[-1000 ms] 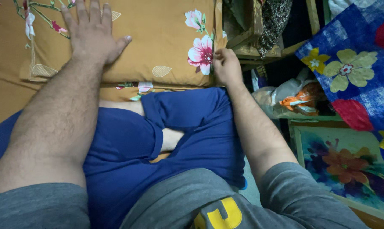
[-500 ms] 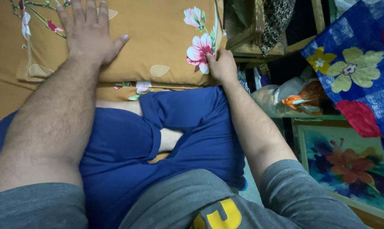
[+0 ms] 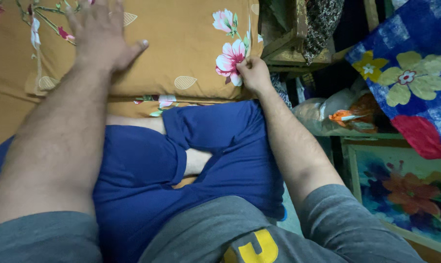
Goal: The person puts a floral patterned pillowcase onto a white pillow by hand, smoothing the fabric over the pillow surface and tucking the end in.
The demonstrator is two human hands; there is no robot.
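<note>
Left hand (image 3: 101,36) flat on pillow (image 3: 181,53); right hand (image 3: 252,73) apparently pinches its edge.

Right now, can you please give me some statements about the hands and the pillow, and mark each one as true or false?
1. The left hand lies flat on the pillow. True.
2. The right hand pinches the pillow's right edge. True.
3. The pillow is plain white. False: it is mustard yellow with pink flowers.
4. The person wears blue shorts. True.
5. Both hands hold the plastic bag. False: the bag lies untouched to the right of the right arm.
</note>
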